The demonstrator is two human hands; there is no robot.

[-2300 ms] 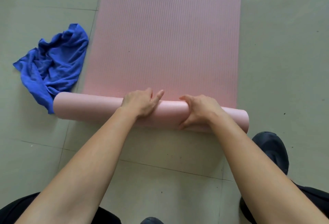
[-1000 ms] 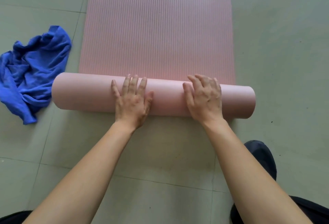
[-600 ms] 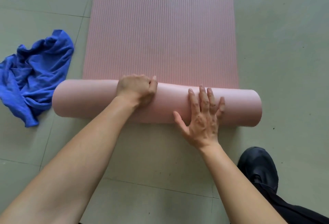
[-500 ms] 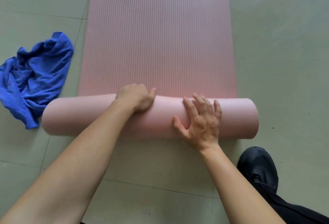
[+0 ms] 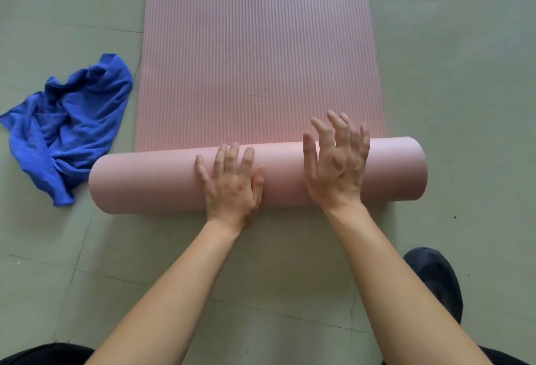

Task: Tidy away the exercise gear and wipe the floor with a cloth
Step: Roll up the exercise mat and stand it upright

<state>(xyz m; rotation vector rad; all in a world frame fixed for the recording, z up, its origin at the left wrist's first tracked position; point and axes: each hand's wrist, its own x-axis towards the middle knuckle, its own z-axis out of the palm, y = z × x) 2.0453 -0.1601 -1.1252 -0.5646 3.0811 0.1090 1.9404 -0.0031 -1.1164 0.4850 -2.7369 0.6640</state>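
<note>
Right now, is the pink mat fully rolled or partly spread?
Partly spread: the pink mat lies flat beyond the rolled part under both hands.

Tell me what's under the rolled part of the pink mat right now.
The roll rests on the floor, and its left end overlaps the blue cloth's edge. The left hand lies flat on top. Anything beneath the roll is hidden.

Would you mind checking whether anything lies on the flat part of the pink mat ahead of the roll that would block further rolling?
Nothing visible does. The flat stretch of the pink mat ahead of the roll is bare. The blue cloth lies on the floor beside the roll's left end, off the mat.
</note>
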